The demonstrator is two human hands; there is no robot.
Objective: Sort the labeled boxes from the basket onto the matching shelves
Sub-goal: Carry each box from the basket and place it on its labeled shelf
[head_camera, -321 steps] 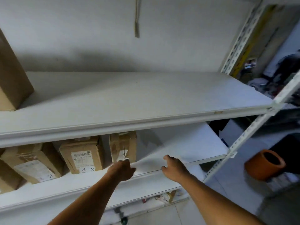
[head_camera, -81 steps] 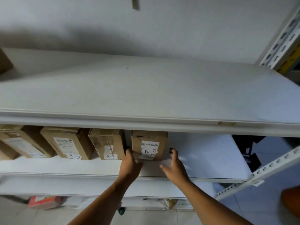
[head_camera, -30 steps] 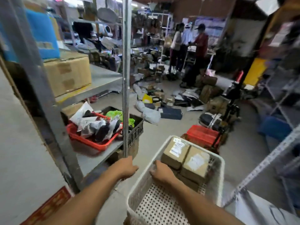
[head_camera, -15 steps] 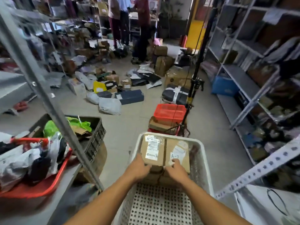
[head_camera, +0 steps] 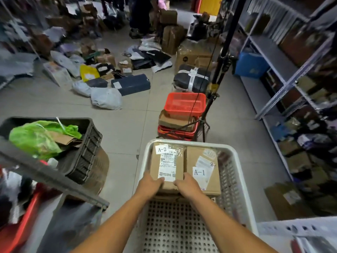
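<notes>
A white perforated basket (head_camera: 235,181) stands in front of me on the floor. At its far end lie two cardboard boxes side by side. The left box (head_camera: 166,161) bears a tag "A-2"; the right box (head_camera: 201,167) bears "A-1". More cardboard shows beneath them. My left hand (head_camera: 149,185) grips the near left corner of the A-2 box. My right hand (head_camera: 186,185) grips its near right corner, next to the A-1 box. The box still rests in the basket.
A black crate (head_camera: 80,148) with a green bag sits on a grey shelf at left. Stacked red baskets (head_camera: 184,105) and a black tripod pole (head_camera: 224,57) stand beyond the white basket. Parcels litter the floor. Metal shelving (head_camera: 291,83) lines the right side.
I turned from the shelf, where an A-2 box was set, to the basket. Both hands have closed on the near corners of the A-2 box in the last half second.
</notes>
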